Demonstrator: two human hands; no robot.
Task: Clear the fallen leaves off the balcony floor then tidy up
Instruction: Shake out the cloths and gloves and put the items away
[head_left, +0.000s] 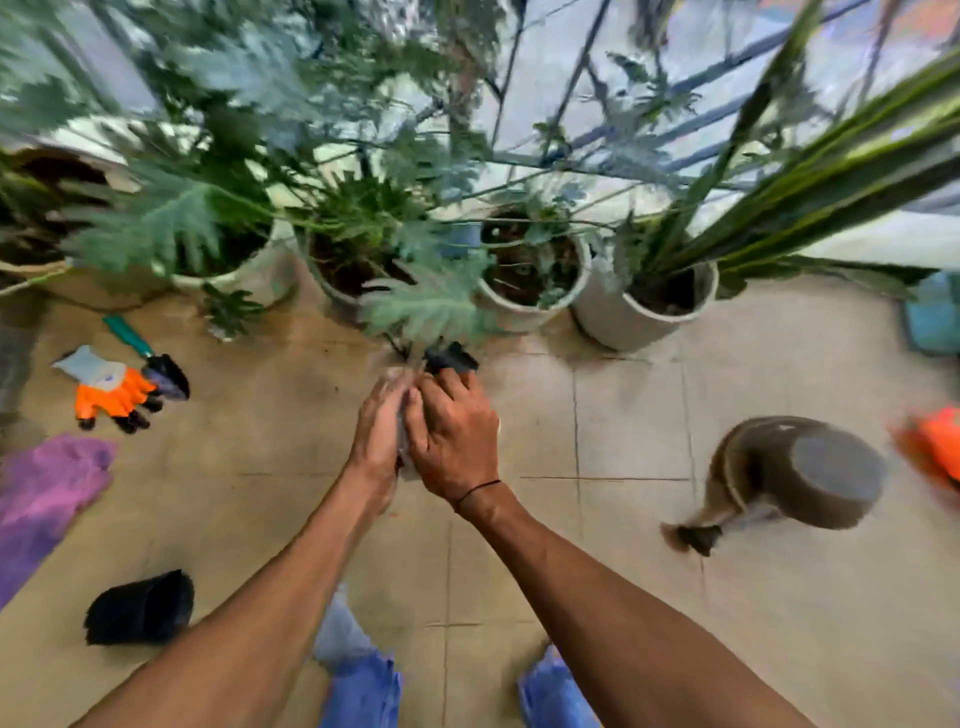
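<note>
My left hand (378, 441) and right hand (453, 436) clutch something blurred; pots (530, 291) crowd just beyond, orange glove (111, 392) well left.

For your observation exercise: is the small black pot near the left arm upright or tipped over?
Tipped over: the black pot lies on its side on the floor tiles.

We see smooth, faintly glossy floor tiles (623, 415), matt pale ceramic-looking planters (613, 317), a knit fabric glove (106, 387) with orange rubbery coating, a purple cloth (41, 493) — soft, matt — and a matt black plastic nursery pot (137, 608).
</note>
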